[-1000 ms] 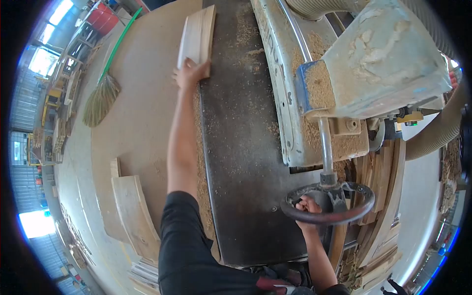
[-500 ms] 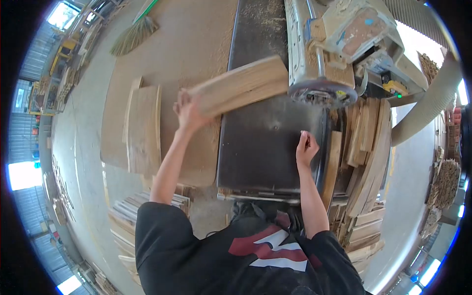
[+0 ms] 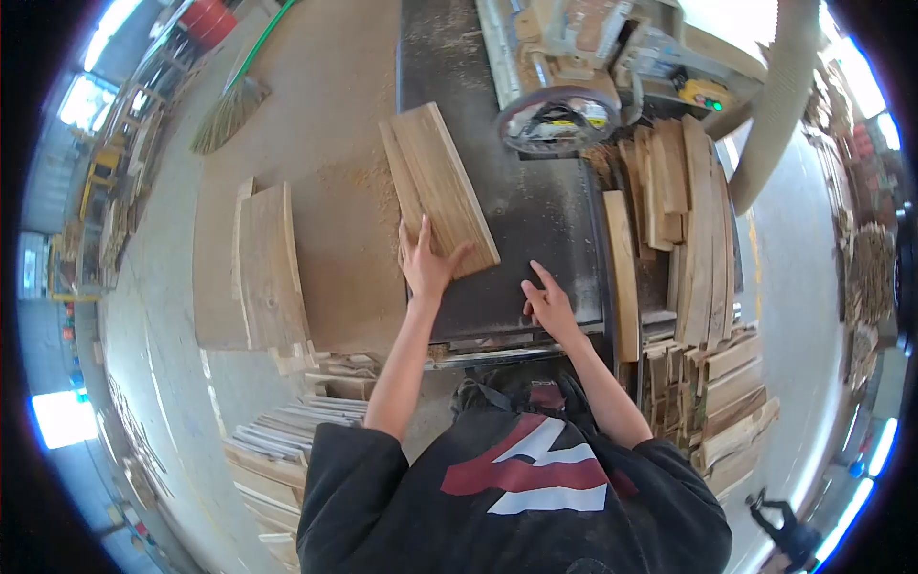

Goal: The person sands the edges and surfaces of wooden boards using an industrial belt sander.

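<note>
Boards (image 3: 442, 187) under flat left hand (image 3: 426, 266), near end covered, right hand (image 3: 549, 306) spread

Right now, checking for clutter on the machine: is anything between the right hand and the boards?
Nothing visible does. The right hand rests on the bare dark table, apart from the boards; only table surface lies between. The left hand lies flat on the boards' near end.

A broom (image 3: 225, 115) is seen lying at upper left. Curved boards (image 3: 268, 268) are stacked on a brown sheet (image 3: 335, 115) nearby; long planks (image 3: 684, 220) are piled at right, beside a dust hose (image 3: 770, 96).
</note>
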Available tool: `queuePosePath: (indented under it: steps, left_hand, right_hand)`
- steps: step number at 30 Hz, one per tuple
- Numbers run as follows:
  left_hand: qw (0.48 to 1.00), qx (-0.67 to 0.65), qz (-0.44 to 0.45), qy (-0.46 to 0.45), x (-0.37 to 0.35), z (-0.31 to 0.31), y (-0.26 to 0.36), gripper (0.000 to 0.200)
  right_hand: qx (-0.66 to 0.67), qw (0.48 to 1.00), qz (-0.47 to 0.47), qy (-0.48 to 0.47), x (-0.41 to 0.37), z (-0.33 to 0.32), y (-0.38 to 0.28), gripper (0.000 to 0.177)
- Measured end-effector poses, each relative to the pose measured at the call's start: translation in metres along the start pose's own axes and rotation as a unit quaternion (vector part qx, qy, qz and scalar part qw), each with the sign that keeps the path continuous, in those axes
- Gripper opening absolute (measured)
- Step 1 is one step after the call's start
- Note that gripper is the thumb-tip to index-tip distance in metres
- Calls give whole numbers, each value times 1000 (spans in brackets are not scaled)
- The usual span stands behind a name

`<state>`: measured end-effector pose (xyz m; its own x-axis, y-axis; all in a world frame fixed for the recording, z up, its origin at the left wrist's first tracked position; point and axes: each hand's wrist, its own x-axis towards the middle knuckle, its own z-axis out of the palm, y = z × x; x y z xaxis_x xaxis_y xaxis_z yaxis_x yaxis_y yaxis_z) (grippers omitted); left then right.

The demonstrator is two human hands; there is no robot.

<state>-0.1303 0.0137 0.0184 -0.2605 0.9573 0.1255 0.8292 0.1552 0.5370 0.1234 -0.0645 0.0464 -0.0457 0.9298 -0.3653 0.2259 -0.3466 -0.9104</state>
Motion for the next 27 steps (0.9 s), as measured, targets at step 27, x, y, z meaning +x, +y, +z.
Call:
queuePosePath:
  steps: [27]
  left_hand:
    - [919, -1, 281, -275, -112, 14, 80, 115]
  right_hand:
    - [236, 947, 162, 147, -83, -49, 67, 51]
